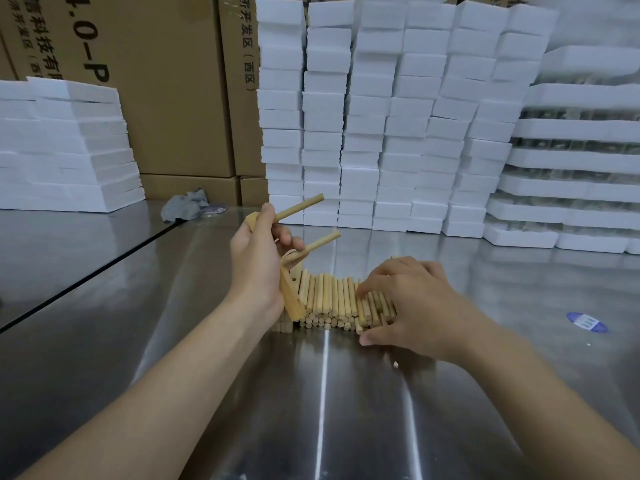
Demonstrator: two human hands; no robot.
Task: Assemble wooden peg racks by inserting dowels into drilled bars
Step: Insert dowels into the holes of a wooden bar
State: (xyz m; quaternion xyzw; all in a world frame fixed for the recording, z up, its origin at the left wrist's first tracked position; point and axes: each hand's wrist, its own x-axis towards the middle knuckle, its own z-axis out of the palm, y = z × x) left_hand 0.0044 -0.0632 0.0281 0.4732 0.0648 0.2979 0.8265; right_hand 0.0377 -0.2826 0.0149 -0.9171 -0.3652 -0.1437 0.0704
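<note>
One drilled bar [290,296], two fitted dowels [299,206] [323,239], one rag [183,207], one sticker [586,321], two hands [256,268] [415,303].

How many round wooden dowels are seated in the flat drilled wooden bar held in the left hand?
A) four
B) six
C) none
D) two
D: an upper dowel and a lower dowel, both round light wood, stick out of the flat drilled wooden bar in the left hand's grip.

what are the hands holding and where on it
Left hand grips the drilled bar around its upper half, between two pegs. Right hand rests on the dowel pile; a hold there cannot be told.
</note>
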